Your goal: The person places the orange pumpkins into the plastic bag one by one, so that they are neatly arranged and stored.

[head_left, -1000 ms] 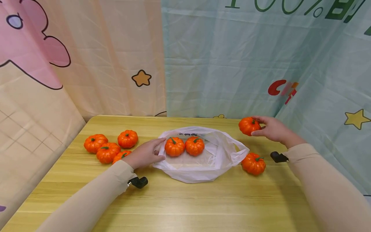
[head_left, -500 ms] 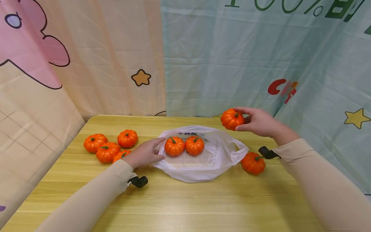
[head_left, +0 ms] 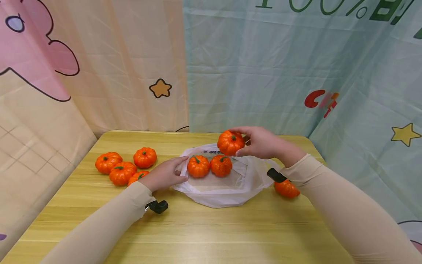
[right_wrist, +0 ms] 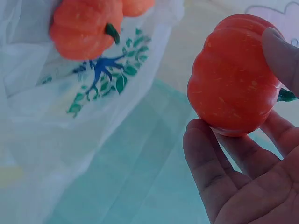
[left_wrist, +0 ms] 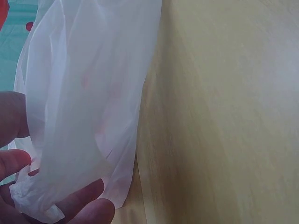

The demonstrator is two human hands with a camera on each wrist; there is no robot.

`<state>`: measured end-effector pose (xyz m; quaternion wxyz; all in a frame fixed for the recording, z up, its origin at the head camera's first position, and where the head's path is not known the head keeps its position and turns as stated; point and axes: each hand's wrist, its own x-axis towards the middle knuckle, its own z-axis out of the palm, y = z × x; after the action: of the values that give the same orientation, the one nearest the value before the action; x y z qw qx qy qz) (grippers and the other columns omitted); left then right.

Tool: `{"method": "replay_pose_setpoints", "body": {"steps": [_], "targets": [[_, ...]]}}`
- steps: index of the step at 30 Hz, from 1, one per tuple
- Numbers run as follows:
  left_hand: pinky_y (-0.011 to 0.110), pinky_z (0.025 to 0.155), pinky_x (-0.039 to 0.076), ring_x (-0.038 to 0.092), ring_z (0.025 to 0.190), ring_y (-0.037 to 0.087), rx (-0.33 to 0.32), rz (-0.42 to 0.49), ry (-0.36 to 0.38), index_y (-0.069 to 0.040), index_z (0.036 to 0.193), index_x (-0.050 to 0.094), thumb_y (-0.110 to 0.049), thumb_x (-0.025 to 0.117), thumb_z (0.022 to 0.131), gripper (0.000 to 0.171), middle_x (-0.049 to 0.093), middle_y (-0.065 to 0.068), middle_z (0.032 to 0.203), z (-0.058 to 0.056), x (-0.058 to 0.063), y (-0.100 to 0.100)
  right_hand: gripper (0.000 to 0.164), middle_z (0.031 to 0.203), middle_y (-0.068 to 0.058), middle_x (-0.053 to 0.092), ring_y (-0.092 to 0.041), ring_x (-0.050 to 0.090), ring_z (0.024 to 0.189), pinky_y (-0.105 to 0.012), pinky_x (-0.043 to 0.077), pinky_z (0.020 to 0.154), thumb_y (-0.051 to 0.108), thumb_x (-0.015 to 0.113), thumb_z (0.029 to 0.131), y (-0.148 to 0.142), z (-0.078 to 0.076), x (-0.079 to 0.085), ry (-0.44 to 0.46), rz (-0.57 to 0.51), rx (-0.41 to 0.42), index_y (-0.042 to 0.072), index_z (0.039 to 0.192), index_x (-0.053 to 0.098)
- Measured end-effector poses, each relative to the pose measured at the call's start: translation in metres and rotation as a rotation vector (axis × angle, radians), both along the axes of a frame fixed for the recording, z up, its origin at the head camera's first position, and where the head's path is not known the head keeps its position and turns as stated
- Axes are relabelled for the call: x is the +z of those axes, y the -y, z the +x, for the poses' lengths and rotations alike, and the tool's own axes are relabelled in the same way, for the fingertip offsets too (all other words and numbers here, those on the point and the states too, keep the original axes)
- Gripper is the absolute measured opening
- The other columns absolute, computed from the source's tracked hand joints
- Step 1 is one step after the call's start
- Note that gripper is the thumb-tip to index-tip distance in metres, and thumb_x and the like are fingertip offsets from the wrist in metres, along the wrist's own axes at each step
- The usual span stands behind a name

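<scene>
A white plastic bag (head_left: 214, 200) lies spread open mid-table in the head view, with two small orange pumpkins (head_left: 198, 167) side by side in it. My left hand (head_left: 165, 175) grips the bag's left edge; in the left wrist view a crumpled bit of the bag (left_wrist: 37, 196) shows between its fingers. Above the bag's back rim, my right hand (head_left: 263, 143) holds another orange pumpkin (head_left: 230, 143) between thumb and fingers. The right wrist view shows this pumpkin (right_wrist: 236, 77) from the side, its green stem partly behind the thumb, apart from the bag.
Several more pumpkins (head_left: 122, 173) stand on the wooden table (head_left: 211, 238) to the left, one partly behind my left hand. A single pumpkin (head_left: 287, 189) sits right of the bag, partly covered by my right wrist's camera. Printed curtains (head_left: 250, 73) hang behind the table.
My right hand has carried its pumpkin leftward from the table's right side to above the bag's back rim, rising, then lowering slightly. My left hand stays at the bag's left edge.
</scene>
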<state>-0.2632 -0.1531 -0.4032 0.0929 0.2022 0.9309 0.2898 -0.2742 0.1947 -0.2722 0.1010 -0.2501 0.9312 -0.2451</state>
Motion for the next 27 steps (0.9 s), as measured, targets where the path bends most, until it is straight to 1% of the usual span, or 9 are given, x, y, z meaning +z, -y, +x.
{"method": "replay_pose_setpoints", "body": {"steps": [3,6,10,12,15,16,21,24,27], "targets": [[0.04,0.097,0.051,0.06,0.1,0.022,-0.003,0.003,-0.003,-0.011,0.163,0.039,-0.028,0.08,0.094,0.083,0.056,0.015,0.15,0.0,-0.001,0.001,0.077,0.141,-0.011,0.065,-0.029,0.067,0.111,-0.041,0.059,0.093,0.019,0.081,0.092,0.012,-0.002,-0.009,0.021,0.05,0.024,0.02,0.16,0.045],[0.04,0.098,0.05,0.059,0.101,0.023,-0.004,0.004,-0.006,-0.011,0.163,0.039,-0.029,0.08,0.093,0.083,0.057,0.014,0.149,0.0,-0.001,0.001,0.076,0.137,-0.009,0.066,-0.026,0.064,0.105,-0.039,0.058,0.092,0.018,0.079,0.092,0.017,-0.004,-0.019,0.032,0.095,0.04,0.018,0.16,0.046],[0.04,0.097,0.05,0.058,0.101,0.022,-0.01,-0.001,-0.008,-0.012,0.164,0.039,-0.029,0.08,0.093,0.084,0.057,0.014,0.147,-0.001,-0.001,0.001,0.073,0.139,-0.011,0.065,-0.028,0.062,0.113,-0.044,0.056,0.1,0.015,0.08,0.09,0.014,-0.007,-0.032,0.016,0.145,0.058,0.013,0.156,0.05],[0.039,0.093,0.049,0.058,0.096,0.022,-0.007,0.0,-0.002,-0.012,0.164,0.038,-0.03,0.081,0.093,0.084,0.059,0.013,0.14,-0.001,-0.001,0.001,0.072,0.141,-0.013,0.064,-0.03,0.061,0.119,-0.047,0.055,0.105,0.013,0.08,0.089,0.01,-0.009,-0.037,0.015,0.158,0.06,0.011,0.155,0.051],[0.037,0.087,0.047,0.056,0.089,0.021,-0.005,0.002,0.011,-0.013,0.164,0.037,-0.029,0.081,0.093,0.086,0.06,0.012,0.129,-0.001,0.0,0.0,0.07,0.141,-0.015,0.063,-0.032,0.061,0.122,-0.05,0.054,0.107,0.01,0.08,0.088,0.002,-0.011,-0.043,0.023,0.166,0.059,0.008,0.153,0.053],[0.037,0.086,0.046,0.056,0.088,0.02,-0.006,0.001,0.011,-0.012,0.164,0.037,-0.029,0.081,0.093,0.086,0.059,0.012,0.128,-0.001,0.001,0.0,0.069,0.141,-0.015,0.064,-0.032,0.061,0.121,-0.05,0.054,0.107,0.009,0.08,0.087,-0.001,-0.011,-0.044,0.028,0.17,0.058,0.008,0.152,0.054],[0.036,0.09,0.051,0.06,0.093,0.019,-0.02,0.013,-0.005,-0.008,0.163,0.039,-0.026,0.081,0.093,0.083,0.061,0.014,0.138,-0.001,0.001,-0.001,0.068,0.139,-0.014,0.065,-0.03,0.062,0.118,-0.048,0.055,0.103,0.005,0.08,0.084,-0.011,-0.01,-0.047,0.067,0.198,0.06,0.007,0.148,0.057],[0.036,0.091,0.051,0.061,0.094,0.019,-0.022,0.02,-0.013,-0.007,0.162,0.04,-0.025,0.081,0.093,0.082,0.061,0.014,0.141,-0.001,0.001,-0.002,0.067,0.14,-0.014,0.065,-0.03,0.062,0.117,-0.047,0.055,0.103,0.001,0.079,0.083,-0.013,-0.009,-0.05,0.087,0.212,0.043,0.008,0.146,0.058],[0.038,0.093,0.052,0.061,0.096,0.02,-0.025,0.019,-0.017,-0.007,0.162,0.04,-0.024,0.081,0.093,0.082,0.06,0.015,0.145,-0.001,0.0,-0.002,0.069,0.14,-0.015,0.064,-0.031,0.061,0.118,-0.048,0.055,0.104,0.0,0.079,0.081,-0.014,-0.009,-0.052,0.084,0.222,0.021,0.006,0.146,0.058]]}}
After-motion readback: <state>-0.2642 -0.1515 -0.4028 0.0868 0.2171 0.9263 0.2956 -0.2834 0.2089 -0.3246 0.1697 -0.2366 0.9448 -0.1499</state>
